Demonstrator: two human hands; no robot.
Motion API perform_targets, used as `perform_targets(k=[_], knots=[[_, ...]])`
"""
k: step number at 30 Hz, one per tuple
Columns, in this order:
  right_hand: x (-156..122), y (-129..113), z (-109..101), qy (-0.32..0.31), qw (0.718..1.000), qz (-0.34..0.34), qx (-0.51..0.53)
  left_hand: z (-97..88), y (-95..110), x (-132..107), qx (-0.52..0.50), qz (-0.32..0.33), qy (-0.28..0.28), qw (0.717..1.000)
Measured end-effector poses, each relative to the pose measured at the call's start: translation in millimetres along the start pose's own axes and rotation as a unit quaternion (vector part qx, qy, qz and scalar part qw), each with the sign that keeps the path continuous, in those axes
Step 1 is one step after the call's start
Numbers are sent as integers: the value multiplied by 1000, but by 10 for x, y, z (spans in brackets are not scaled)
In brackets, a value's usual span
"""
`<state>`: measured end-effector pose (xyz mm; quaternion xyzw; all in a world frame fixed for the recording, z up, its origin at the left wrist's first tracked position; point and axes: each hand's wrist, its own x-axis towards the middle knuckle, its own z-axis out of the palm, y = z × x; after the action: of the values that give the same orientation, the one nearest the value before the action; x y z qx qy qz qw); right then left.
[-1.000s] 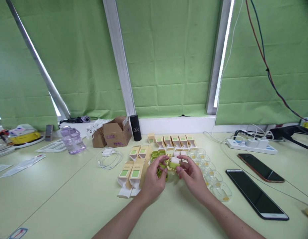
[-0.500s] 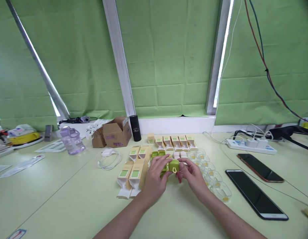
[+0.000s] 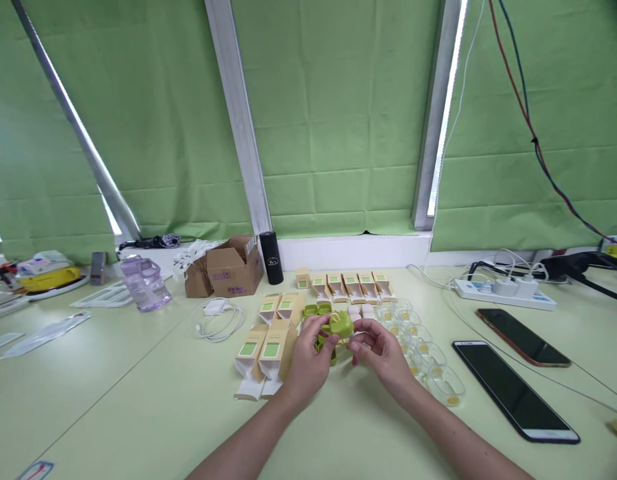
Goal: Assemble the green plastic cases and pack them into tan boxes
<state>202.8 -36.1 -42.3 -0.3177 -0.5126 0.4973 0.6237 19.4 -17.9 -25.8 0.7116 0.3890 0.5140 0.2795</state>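
Note:
A small rounded green case (image 3: 342,324) with a pale loop is held up above the table between my hands. My left hand (image 3: 312,353) pinches its left side between thumb and fingers. At the case's right edge, my right hand (image 3: 381,350) has its fingers curled, with the fingertips against it. Other green cases (image 3: 317,309) lie behind and below my left hand, partly hidden. Small pale pink pieces (image 3: 361,311) sit just beyond the held case. To the right of my right hand stand rows of clear plastic cases (image 3: 446,385) with yellow round spots.
Open cream cartons (image 3: 272,350) with green squares stand left of my hands, and more cartons (image 3: 351,287) line up behind. Farther out are a cardboard box (image 3: 233,272), black bottle (image 3: 271,257), purple bottle (image 3: 144,283), white cable (image 3: 221,320), phones (image 3: 516,390) and power strip (image 3: 503,293).
The green case has turned and tilted in my fingers, its loop shifting from the lower front to the upper left. My left fingers have drawn back a little.

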Motion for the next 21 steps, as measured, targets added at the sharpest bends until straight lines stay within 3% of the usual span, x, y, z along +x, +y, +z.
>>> perform_targets(k=[7,12,21], knots=[[0,-93,39,-3,1000,12,-2,24,29,-3,3,-12,-21,1000],[-8,-174,49,-9,999,43,30,2,44,10,4,13,-20,1000],[-22,-235,50,0,995,63,74,-46,126,-34,-43,26,-68,996]])
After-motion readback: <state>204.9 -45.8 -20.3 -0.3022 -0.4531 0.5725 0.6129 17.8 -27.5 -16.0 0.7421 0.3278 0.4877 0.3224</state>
